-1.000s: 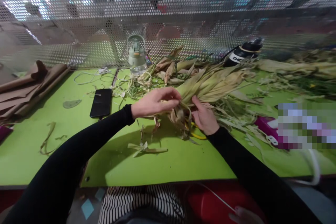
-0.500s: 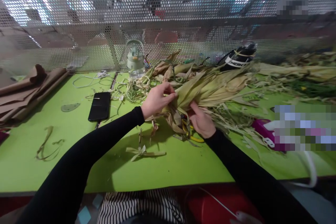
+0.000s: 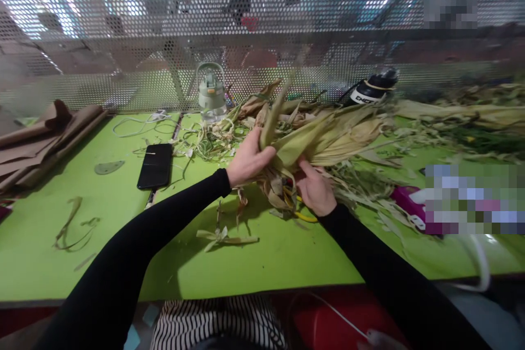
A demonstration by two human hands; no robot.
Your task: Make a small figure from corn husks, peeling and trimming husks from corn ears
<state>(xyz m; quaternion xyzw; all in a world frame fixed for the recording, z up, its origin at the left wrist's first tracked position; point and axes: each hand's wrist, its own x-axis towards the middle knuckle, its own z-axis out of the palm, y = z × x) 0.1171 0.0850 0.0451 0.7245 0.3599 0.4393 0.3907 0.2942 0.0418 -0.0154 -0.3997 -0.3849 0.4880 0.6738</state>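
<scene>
Dry, pale green corn husks [image 3: 328,136] lie in a thick bundle between my hands, their tips pointing to the right. My left hand [image 3: 248,161] is closed on one husk leaf [image 3: 274,117] that stands up from the bundle's near left end. Under the bundle, the fingers of my right hand [image 3: 316,190] are wrapped round its lower side, partly hidden by leaves. A yellow curved handle [image 3: 307,217] shows just below the right hand; the rest of that tool is covered. Withered brown ends [image 3: 273,188] hang below the bundle.
Husk scraps [image 3: 211,139] litter the green table [image 3: 229,268]. A black phone [image 3: 155,166] and a white cable [image 3: 141,126] lie left. Behind stand a clear bottle [image 3: 212,95] and a black bottle [image 3: 371,90]. Brown paper [image 3: 49,142] lies far left, a purple object [image 3: 410,205] right.
The leaf at my left hand has swung up from the bundle and now stands nearly upright. My left hand has shifted slightly to the right; the right hand has barely moved.
</scene>
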